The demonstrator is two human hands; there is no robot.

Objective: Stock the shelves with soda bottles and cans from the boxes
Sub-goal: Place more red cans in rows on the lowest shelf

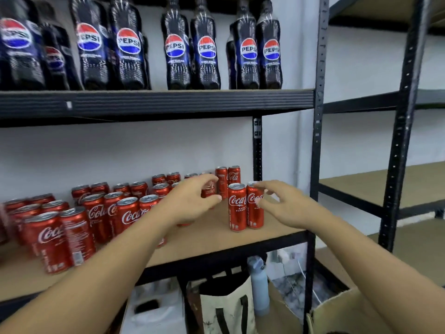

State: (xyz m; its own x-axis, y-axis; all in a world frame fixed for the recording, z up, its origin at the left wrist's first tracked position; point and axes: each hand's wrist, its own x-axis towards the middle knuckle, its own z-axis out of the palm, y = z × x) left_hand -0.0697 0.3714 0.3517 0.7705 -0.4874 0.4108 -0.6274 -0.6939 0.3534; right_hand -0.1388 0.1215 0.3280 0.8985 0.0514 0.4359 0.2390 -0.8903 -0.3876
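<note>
1. Reading the head view, the only one: the left hand curls round a can, fingers over the top and thumb low in front. It holds the can over the shelf, in the gap between the left block of cans and the front pair.
2. The right hand has loosely spread fingers at the right can of that pair. Whether it pinches the can or only touches it, I cannot tell.
3. Tipping is the main risk. The pair is tall and slim, so a sideways nudge from the right fingertips could push one can into its twin.
4. The back pair stands just behind, touching or nearly so. A backward fall would likely take it down too.
5. A forward fall is worse. The front pair stands near the shelf's edge, and a rolling can could drop onto the bag or flask below.
6. The gap is narrow. Setting the held can down crooked could make it clip the cans on either side.
7. The left forearm lies across the front of the left block and hides part of one can. Drawing it back carelessly could drag that can off the edge.
8. The box sits low on the right, its contents hidden. A hasty swing toward it could brush the front pair.
</note>
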